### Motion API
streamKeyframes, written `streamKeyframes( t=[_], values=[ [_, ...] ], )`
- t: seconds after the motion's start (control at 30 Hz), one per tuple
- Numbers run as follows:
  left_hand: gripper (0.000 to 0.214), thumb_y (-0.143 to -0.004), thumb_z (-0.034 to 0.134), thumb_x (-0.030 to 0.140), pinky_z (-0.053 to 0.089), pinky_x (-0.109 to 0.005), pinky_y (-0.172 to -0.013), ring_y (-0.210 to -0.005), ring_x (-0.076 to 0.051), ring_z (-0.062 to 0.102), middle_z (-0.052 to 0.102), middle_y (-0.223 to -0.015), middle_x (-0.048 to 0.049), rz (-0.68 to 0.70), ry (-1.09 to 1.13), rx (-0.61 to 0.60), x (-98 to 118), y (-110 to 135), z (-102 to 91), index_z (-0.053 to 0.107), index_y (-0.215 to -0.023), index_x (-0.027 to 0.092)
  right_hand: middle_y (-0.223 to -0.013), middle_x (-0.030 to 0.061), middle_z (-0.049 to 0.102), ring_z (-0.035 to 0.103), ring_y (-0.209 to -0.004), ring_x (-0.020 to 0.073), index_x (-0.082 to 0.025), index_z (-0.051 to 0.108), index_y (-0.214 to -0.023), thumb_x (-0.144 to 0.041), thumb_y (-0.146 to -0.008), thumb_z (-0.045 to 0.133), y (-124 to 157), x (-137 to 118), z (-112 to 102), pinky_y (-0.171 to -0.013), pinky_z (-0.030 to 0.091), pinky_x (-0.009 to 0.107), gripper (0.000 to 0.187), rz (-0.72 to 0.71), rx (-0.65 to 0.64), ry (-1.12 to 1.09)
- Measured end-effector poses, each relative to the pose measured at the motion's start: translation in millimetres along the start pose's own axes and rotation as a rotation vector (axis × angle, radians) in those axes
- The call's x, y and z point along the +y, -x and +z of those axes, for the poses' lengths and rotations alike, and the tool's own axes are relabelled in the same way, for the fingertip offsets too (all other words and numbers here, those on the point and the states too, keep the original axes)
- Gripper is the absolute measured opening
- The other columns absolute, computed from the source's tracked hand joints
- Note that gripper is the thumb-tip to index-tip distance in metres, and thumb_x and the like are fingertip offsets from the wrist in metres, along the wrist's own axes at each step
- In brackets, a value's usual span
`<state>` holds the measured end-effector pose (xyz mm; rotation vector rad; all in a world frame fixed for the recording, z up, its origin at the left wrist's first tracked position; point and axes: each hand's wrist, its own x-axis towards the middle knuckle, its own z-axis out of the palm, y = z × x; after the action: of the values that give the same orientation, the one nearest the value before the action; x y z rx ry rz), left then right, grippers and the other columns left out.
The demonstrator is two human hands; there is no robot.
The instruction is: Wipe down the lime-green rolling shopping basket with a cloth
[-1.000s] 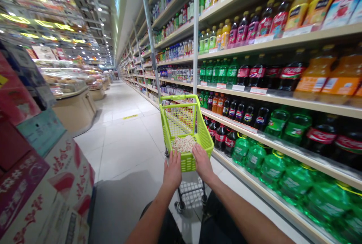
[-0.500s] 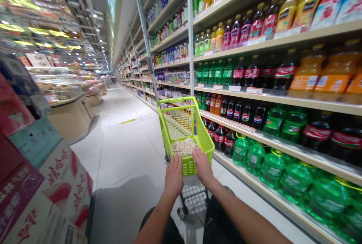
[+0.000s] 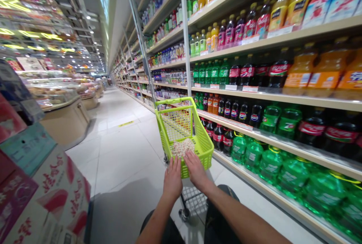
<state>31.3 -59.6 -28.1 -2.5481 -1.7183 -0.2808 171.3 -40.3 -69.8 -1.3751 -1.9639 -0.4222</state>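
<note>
A lime-green shopping cart (image 3: 204,148) stands in front of me, its basket resting on a grey metal frame. My left hand (image 3: 172,178) lies on the near rim of the basket, fingers stretched forward and side by side. Just to its right, my right hand (image 3: 195,170) rests over the same rim, its fingers also extended and their tips reaching inside. Inside the basket, close to my fingertips, lies a whitish item with small coloured specks (image 3: 183,146); its kind is unclear. My thumbs are mostly hidden.
Shelves (image 3: 223,122) of bottled drinks line the right side, with large green bottles (image 3: 273,163) at the bottom. Stacked cartons (image 3: 53,195) stand close on the left. Farther off is a rounded display counter (image 3: 66,121). A tiled aisle (image 3: 120,146) runs ahead.
My right hand has slid left along the rim, closer to my left hand. The view has turned slightly right, so shelves and cartons appear shifted left.
</note>
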Motion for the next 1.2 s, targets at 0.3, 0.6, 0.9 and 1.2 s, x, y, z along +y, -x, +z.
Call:
streamKeyframes(
  t=[0.3,0.6,0.9,1.2],
  values=[
    [0.063,-0.070,0.028,-0.004,0.032,-0.035,-0.100,-0.130,-0.019,0.023,0.028,-0.141,-0.0085,-0.021,0.035,0.090,-6.5,-2.7,3.2,0.034,-0.130,0.011,-0.132,0.0143,0.041,0.033,-0.124,0.0245,-0.013,0.049,-0.121,-0.002,-0.075,0.035,9.6,58.7,-34.9,-0.098,0.030,0.048,0.049,0.315,0.008,0.098],
    [0.061,-0.071,0.028,-0.003,0.030,-0.045,-0.100,-0.129,-0.019,0.026,0.032,-0.139,-0.0078,0.046,-0.042,0.055,-9.0,-1.2,-4.6,0.035,-0.129,0.015,-0.132,0.0104,0.042,0.028,-0.127,0.0196,-0.016,0.044,-0.125,-0.002,-0.073,0.039,-1.9,-10.1,-9.4,-0.101,0.027,0.043,0.054,-0.014,-0.119,-0.073],
    [0.050,-0.077,0.031,0.006,0.028,-0.047,-0.100,-0.122,-0.023,0.036,0.043,-0.132,-0.0116,0.056,-0.078,0.191,4.1,-11.2,-6.6,0.042,-0.125,0.014,-0.133,0.0142,0.040,0.030,-0.126,0.0217,-0.011,0.048,-0.121,0.000,-0.072,0.035,-2.4,25.3,-33.5,-0.100,0.027,0.043,0.052,0.345,-0.054,0.039],
    [0.067,-0.069,0.026,-0.002,0.018,-0.053,-0.104,-0.130,-0.020,0.023,0.029,-0.141,-0.0056,0.083,-0.119,0.129,-9.8,-3.8,10.1,0.027,-0.133,0.018,-0.134,0.0108,0.040,0.030,-0.126,0.0216,-0.017,0.044,-0.125,-0.002,-0.075,0.036,6.1,39.3,-41.2,-0.100,0.024,0.047,0.052,0.248,-0.081,0.069]
  ],
)
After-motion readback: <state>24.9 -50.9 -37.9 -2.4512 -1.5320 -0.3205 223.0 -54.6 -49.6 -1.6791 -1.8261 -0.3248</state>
